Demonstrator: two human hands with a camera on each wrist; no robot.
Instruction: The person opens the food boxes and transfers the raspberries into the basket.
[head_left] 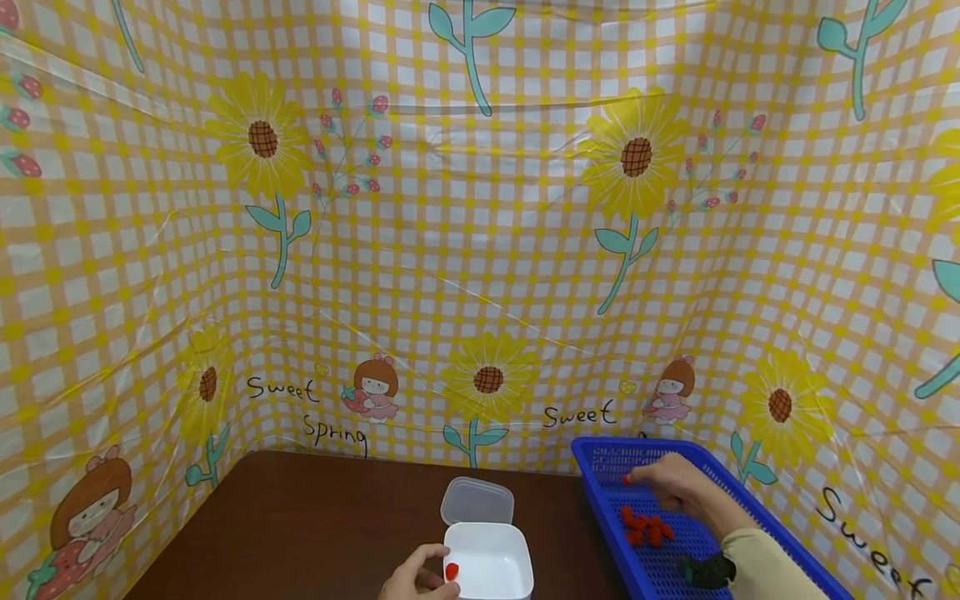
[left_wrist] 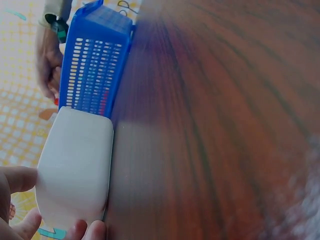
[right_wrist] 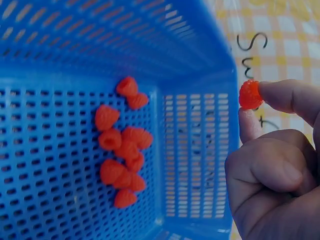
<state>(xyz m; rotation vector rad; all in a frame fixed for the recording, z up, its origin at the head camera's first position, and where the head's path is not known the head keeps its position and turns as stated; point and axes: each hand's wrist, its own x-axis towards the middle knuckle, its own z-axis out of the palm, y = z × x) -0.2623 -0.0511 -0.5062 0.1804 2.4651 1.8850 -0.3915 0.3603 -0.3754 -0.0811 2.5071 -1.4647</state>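
Observation:
Between thumb and index finger my right hand (head_left: 678, 487) pinches a red raspberry (right_wrist: 250, 95), above the blue basket (right_wrist: 227, 150). Several more raspberries (right_wrist: 125, 142) lie in a loose cluster on the basket's slotted floor. My left hand (head_left: 417, 577) holds the left side of a white, square-cornered container (head_left: 513, 554), its fingers against the wall in the left wrist view. One raspberry (head_left: 452, 572) is inside that container, near its left wall.
A translucent lid (head_left: 477, 502) lies on the dark brown table (head_left: 330, 517) just behind the container. The basket stands at the right, its wall rising between table and right hand. A checked, flower-printed cloth (head_left: 480, 250) encloses the back and sides.

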